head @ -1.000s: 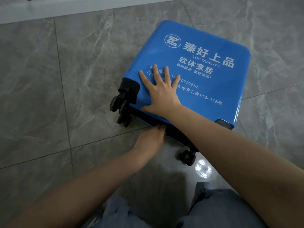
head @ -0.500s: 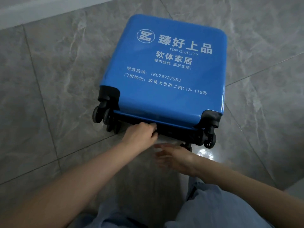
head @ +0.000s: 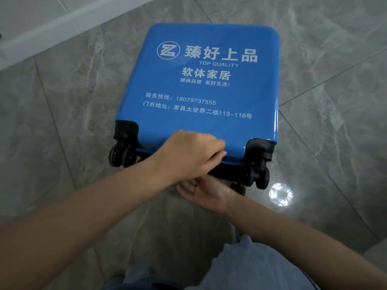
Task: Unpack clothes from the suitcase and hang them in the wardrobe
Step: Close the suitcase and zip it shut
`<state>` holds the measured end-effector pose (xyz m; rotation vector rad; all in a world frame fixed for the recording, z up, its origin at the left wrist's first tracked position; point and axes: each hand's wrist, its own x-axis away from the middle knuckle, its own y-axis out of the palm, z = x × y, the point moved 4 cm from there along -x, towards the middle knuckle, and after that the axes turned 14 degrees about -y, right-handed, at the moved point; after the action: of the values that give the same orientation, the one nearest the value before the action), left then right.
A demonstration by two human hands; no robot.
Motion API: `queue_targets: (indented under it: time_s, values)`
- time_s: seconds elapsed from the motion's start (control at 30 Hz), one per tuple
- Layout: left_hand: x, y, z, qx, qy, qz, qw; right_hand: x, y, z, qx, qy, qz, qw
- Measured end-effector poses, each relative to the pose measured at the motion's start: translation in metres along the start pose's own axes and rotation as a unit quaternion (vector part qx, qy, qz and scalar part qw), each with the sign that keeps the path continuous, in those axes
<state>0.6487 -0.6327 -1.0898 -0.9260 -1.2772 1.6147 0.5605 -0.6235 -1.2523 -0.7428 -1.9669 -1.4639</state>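
Observation:
A blue hard-shell suitcase with white printed lettering lies flat and closed on the floor, its black wheels facing me. My left hand sits on the near rim of the shell between the wheels, fingers curled over the edge; what they pinch is hidden. Just below it, my right hand reaches palm-up towards the black underside of that edge, its fingertips hidden beneath my left hand. No clothes or wardrobe are in sight.
Grey marble-look floor tiles surround the case. A white skirting runs along the far left. A bright lamp reflection shines beside the right wheels. My knees in light jeans are at the bottom.
My right hand left the top of the shell and came down to the near edge under my left hand. The suitcase swung so its wheels face me squarely. My left hand moved up onto the rim.

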Motion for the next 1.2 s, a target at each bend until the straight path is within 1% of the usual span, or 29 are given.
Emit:
queue_targets:
  time_s: [0.03, 0.07, 0.1, 0.17, 0.2, 0.23, 0.3, 0.33, 0.37, 0.4, 0.43, 0.5, 0.53, 0.6, 0.7, 0.83, 1.07, 1.2]
  values:
    - [-0.013, -0.011, 0.012, 0.030, 0.025, 0.049, 0.998, 0.001, 0.000, -0.001, -0.017, 0.012, 0.003, 1.000]
    - [-0.028, -0.016, 0.026, 0.052, 0.049, 0.070, 0.995, -0.001, -0.003, -0.002, -0.025, 0.023, 0.011, 0.999]
    - [-0.043, -0.016, 0.041, 0.064, 0.074, 0.077, 0.992, 0.000, -0.004, -0.002, -0.028, 0.030, 0.015, 0.999]
    - [-0.073, -0.004, 0.075, 0.063, 0.147, 0.056, 0.986, 0.000, -0.006, -0.001, -0.007, 0.029, 0.005, 1.000]
    - [-0.085, 0.008, 0.090, 0.031, 0.181, 0.026, 0.983, -0.001, -0.005, -0.001, -0.006, 0.028, -0.016, 0.999]
    - [-0.095, 0.024, 0.102, -0.030, 0.199, -0.025, 0.979, 0.000, -0.005, -0.003, 0.000, 0.026, -0.027, 0.999]
    - [-0.105, 0.056, 0.110, -0.161, 0.176, -0.148, 0.960, 0.011, 0.001, -0.010, 0.038, 0.014, -0.053, 0.998]
    - [-0.105, 0.067, 0.110, -0.201, 0.161, -0.188, 0.948, 0.014, 0.002, -0.014, 0.048, 0.008, -0.055, 0.997]
    - [-0.103, 0.072, 0.109, -0.216, 0.156, -0.204, 0.942, 0.017, 0.002, -0.019, 0.047, -0.002, -0.056, 0.997]
    - [-0.101, 0.074, 0.107, -0.217, 0.161, -0.201, 0.942, 0.017, 0.001, -0.019, 0.050, -0.012, -0.053, 0.997]
    - [-0.098, 0.073, 0.105, -0.206, 0.174, -0.181, 0.946, 0.014, -0.001, -0.019, 0.060, -0.017, -0.059, 0.996]
    - [-0.092, 0.067, 0.100, -0.155, 0.210, -0.110, 0.959, 0.004, -0.004, -0.013, 0.076, -0.022, -0.050, 0.996]
    - [-0.088, 0.064, 0.096, -0.120, 0.223, -0.073, 0.965, 0.005, 0.000, -0.011, 0.071, -0.010, -0.037, 0.997]
    - [-0.085, 0.058, 0.089, -0.069, 0.236, -0.026, 0.969, 0.003, -0.002, -0.008, 0.052, 0.008, -0.024, 0.998]
    - [-0.082, 0.046, 0.072, -0.052, 0.233, -0.021, 0.971, 0.009, -0.012, -0.010, -0.002, 0.012, 0.003, 1.000]
    - [-0.079, 0.034, 0.041, -0.055, 0.221, -0.023, 0.973, 0.024, -0.020, -0.021, -0.057, -0.017, -0.030, 0.998]
    - [-0.046, 0.017, 0.003, -0.059, 0.242, -0.039, 0.968, 0.055, -0.034, -0.049, -0.073, -0.048, -0.049, 0.995]
    - [-0.025, 0.012, -0.005, -0.058, 0.240, -0.047, 0.968, 0.036, -0.027, -0.078, -0.029, -0.076, -0.041, 0.996]
